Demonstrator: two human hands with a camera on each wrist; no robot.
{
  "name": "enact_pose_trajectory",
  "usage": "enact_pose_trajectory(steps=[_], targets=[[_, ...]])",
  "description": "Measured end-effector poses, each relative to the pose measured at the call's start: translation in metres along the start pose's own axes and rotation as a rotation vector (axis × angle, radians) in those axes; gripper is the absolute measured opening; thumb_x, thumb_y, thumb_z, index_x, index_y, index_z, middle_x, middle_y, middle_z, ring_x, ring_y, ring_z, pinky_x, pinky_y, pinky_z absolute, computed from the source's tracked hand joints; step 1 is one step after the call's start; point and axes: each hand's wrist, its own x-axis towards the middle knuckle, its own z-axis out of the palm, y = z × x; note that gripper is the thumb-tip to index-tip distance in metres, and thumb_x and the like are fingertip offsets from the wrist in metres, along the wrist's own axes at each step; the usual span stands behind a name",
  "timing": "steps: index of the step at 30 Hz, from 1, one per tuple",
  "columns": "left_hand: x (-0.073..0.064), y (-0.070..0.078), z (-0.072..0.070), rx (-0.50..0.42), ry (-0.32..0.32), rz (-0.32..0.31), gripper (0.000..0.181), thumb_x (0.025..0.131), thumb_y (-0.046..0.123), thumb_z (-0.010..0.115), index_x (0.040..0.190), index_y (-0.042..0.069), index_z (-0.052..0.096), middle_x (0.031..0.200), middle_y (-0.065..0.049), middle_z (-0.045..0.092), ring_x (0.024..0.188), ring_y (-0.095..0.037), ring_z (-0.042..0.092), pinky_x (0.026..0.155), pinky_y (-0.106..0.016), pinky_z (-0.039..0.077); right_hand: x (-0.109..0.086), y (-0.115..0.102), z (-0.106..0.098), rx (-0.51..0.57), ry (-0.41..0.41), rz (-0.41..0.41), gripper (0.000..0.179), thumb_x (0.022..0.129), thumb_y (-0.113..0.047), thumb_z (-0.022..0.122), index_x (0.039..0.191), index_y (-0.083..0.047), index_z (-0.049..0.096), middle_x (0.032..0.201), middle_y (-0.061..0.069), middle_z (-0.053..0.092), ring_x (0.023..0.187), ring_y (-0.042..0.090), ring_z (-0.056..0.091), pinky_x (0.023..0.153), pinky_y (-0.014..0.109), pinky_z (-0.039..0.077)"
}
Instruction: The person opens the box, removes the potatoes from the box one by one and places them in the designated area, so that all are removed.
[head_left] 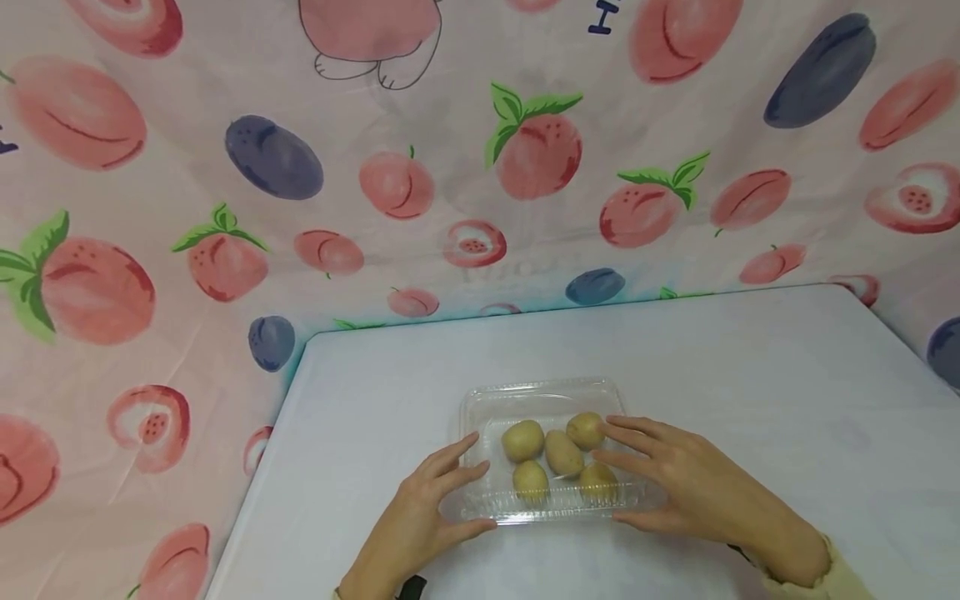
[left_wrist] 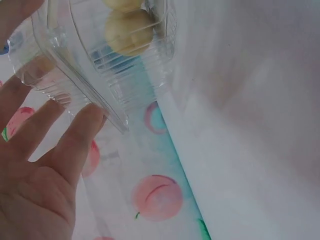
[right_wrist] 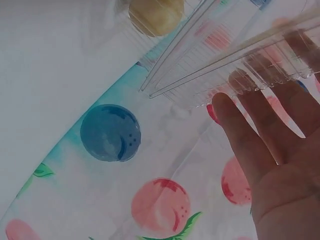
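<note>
Behind the right hand [head_left: 678,479] sits a pale cream fabric sleeve [head_left: 828,577] — behind the left hand [head_left: 426,504], a black band [head_left: 412,587].

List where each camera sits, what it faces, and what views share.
Head: on the head, facing forward and down at a clear container of potatoes; left hand and right hand show.
Left wrist: on the left wrist, facing the container's edge; left hand shows.
Right wrist: on the right wrist, facing the container's edge; right hand shows.
Both wrist views share container and fruit-print cloth.

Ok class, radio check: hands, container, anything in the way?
Left hand spread, left side of clear container. Right hand spread, right side. Five potatoes inside. No obstruction seen.
</note>
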Motion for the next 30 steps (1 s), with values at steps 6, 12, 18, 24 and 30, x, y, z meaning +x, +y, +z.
enact_pose_trajectory(steps=[6, 12, 18, 24, 30], targets=[[0.001, 0.002, -0.003, 0.046, -0.004, 0.014, 0.058, 0.075, 0.042, 0.086, 0.124, 0.014, 0.071, 0.152, 0.002, 0.047, 0.108, -0.017, 0.067, 0.091, -0.036, 0.058, 0.002, 0.001, -0.002, 0.019, 0.018, -0.011, 0.057, 0.073, -0.055, 0.083, 0.117, -0.020, 0.072, 0.128, 0.006, 0.067, 0.117, 0.027, 0.063, 0.079, 0.044, 0.060], [0.003, 0.005, -0.005, 0.071, 0.008, 0.079, 0.055, 0.074, 0.034, 0.088, 0.120, 0.008, 0.072, 0.145, 0.000, 0.055, 0.108, -0.019, 0.069, 0.091, -0.034, 0.058, 0.005, 0.002, -0.004, 0.024, 0.040, -0.032, 0.050, 0.080, -0.057, 0.075, 0.112, -0.018, 0.075, 0.126, 0.003, 0.069, 0.116, 0.027, 0.065, 0.079, 0.042, 0.061], [0.002, 0.011, -0.004, 0.152, 0.003, 0.106, 0.051, 0.075, 0.023, 0.086, 0.120, 0.004, 0.071, 0.137, -0.005, 0.062, 0.121, -0.028, 0.063, 0.091, -0.036, 0.057, 0.009, 0.003, -0.006, 0.028, 0.041, -0.042, 0.052, 0.076, -0.053, 0.079, 0.111, -0.016, 0.075, 0.122, 0.000, 0.071, 0.115, 0.026, 0.066, 0.081, 0.041, 0.060], [0.002, 0.013, -0.002, 0.199, 0.036, 0.145, 0.047, 0.071, 0.009, 0.080, 0.116, 0.001, 0.072, 0.132, -0.009, 0.065, 0.116, -0.030, 0.065, 0.088, -0.031, 0.058, 0.012, 0.004, -0.008, 0.045, 0.051, -0.048, 0.053, 0.073, -0.051, 0.083, 0.112, -0.016, 0.075, 0.118, 0.000, 0.072, 0.114, 0.027, 0.066, 0.080, 0.042, 0.060], [0.006, 0.016, -0.002, 0.262, 0.040, 0.198, 0.047, 0.067, 0.003, 0.079, 0.114, 0.000, 0.072, 0.127, -0.012, 0.067, 0.111, -0.032, 0.068, 0.084, -0.029, 0.059, 0.009, 0.005, -0.006, 0.036, 0.045, -0.042, 0.051, 0.078, -0.054, 0.077, 0.111, -0.016, 0.075, 0.119, -0.001, 0.072, 0.115, 0.026, 0.065, 0.080, 0.040, 0.060]])
